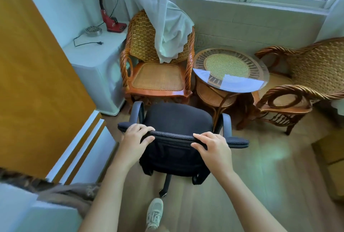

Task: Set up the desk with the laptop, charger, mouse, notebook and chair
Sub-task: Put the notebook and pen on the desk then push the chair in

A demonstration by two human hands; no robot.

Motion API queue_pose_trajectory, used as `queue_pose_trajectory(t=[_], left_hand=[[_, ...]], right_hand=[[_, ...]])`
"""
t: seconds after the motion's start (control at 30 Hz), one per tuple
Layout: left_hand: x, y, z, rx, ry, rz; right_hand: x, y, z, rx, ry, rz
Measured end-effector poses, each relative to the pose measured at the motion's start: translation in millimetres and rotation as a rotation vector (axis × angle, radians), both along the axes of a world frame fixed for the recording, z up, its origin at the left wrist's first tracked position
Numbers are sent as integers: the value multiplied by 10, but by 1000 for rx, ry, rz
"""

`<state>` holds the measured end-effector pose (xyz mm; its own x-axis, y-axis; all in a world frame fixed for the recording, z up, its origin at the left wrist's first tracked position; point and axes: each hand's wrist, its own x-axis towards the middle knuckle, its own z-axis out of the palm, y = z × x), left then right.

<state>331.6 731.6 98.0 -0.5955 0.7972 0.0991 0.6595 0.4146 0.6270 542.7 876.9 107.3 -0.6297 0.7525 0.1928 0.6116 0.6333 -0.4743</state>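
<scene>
A black office chair (176,118) with grey armrests stands on the wooden floor right in front of me, seen from behind and above. My left hand (135,138) grips the top edge of its backrest on the left side. My right hand (212,148) grips the same edge on the right side. Below the seat the chair's wheeled base (165,185) shows. No laptop, charger, mouse, notebook or desk is in view.
A wicker armchair (158,75) draped with a white curtain stands just beyond the office chair. To its right are a round glass-topped wicker table (230,71) and a second wicker armchair (297,86). A white appliance (98,68) and an orange panel (37,83) stand on the left. My shoe (154,213) is behind the chair.
</scene>
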Motion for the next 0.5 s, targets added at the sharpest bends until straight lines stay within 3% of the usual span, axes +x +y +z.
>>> queue_pose_trajectory(t=[0.1,0.27,0.5], left_hand=[[125,-215,63,37,-78,40],[491,-601,3,-85,51,147],[1146,-1069,-41,-109,47,196]], right_hand=[[43,-86,72,-68,-44,71],[284,-317,59,-106,-22,89],[790,-531,132,-193,-78,141]])
